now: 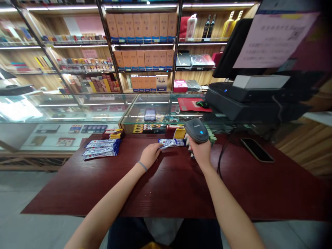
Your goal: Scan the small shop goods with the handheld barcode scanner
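My right hand (201, 152) is wrapped round the handle of a dark barcode scanner (196, 130) with a blue light on its head. A blue-and-white wrapped snack packet (173, 142) lies on the dark red table (166, 186), its left end between the fingers and thumb of my left hand (151, 155). To the left of that hand lies a fanned pile of similar packets (101, 148). Red-and-yellow packets (179, 131) stand behind the held packet. Green-and-white items (212, 139) are partly hidden behind the scanner and my right hand.
A phone (257, 149) lies at the right, with a black cable (220, 159) nearer my right arm. Beyond the table runs a glass display counter (155, 102). Black checkout equipment (241, 100) and a mouse (202, 103) on a red mat (188, 104) stand there. More red-and-yellow packets (113, 133) lie back left.
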Tool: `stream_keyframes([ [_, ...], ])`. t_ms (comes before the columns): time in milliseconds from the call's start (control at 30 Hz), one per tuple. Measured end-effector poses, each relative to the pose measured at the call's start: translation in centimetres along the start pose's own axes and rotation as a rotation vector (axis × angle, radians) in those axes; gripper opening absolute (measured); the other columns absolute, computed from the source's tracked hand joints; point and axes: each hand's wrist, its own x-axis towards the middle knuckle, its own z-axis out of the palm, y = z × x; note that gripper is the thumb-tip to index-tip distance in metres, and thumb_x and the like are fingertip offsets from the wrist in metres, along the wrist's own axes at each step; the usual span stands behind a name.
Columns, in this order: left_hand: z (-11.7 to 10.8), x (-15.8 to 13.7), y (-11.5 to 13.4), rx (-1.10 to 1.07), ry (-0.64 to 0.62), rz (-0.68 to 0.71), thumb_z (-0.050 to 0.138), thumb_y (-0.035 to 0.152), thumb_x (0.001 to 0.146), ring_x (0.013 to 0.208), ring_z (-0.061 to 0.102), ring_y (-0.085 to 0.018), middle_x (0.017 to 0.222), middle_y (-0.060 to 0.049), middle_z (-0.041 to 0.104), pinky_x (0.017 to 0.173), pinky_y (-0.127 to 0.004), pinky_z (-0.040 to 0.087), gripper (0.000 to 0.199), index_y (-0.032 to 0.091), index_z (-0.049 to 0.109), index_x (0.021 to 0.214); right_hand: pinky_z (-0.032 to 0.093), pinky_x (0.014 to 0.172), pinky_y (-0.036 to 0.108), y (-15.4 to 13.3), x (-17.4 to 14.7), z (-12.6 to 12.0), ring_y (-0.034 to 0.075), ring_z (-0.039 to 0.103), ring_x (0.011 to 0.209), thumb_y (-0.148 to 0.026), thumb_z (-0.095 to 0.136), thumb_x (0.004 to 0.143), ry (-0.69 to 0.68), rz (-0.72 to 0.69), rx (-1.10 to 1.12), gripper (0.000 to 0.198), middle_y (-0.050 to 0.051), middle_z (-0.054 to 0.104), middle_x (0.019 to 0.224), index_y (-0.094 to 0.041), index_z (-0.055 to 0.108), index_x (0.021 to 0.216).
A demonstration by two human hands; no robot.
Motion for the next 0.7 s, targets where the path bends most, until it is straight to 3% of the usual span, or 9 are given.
stream_keyframes([
  [133,2.5,1.2,1.4,0.159,-0.061,0.138,0.053,0.021,0.098,0.104,0.066,-0.026,0.109,-0.010,0.074,0.096,-0.040,0.051,0.024,0.023,0.070,0.114,0.051,0.044,0.033,0.1,0.2,-0.4,0.020,0.059,0.045,-0.048,0.073,0.078,0.118,0.176,0.148,0.032,0.001,0.065,0.059,-0.021,0.064,0.092],
  [300,4.3,2.5,2.2,0.200,-0.093,0.227,0.048,0.017,0.099,0.100,0.063,-0.026,0.104,-0.012,0.073,0.095,-0.041,0.048,0.024,0.022,0.071,0.106,0.051,0.044,0.032,0.3,0.5,-0.8,0.019,0.060,0.046,-0.048,0.074,0.077,0.129,0.203,0.188,0.034,0.005,0.070,0.067,-0.020,0.064,0.094],
  [500,5.1,3.4,2.0,0.247,-0.096,0.255,0.047,0.017,0.099,0.100,0.060,-0.029,0.109,-0.012,0.072,0.090,-0.043,0.049,0.025,0.020,0.069,0.112,0.061,0.060,0.036,-0.1,0.8,-0.9,0.028,0.073,0.084,-0.048,0.070,0.079,0.195,0.124,0.129,0.038,0.011,0.074,0.082,-0.019,0.064,0.102],
  [700,5.7,3.6,1.5,0.211,-0.072,0.255,0.049,0.016,0.098,0.107,0.059,-0.027,0.117,-0.011,0.069,0.097,-0.043,0.048,0.030,0.023,0.068,0.120,0.062,0.067,0.039,-0.3,0.7,-0.8,0.031,0.073,0.092,-0.047,0.070,0.078,0.187,0.143,0.146,0.036,0.011,0.074,0.083,-0.020,0.064,0.101],
])
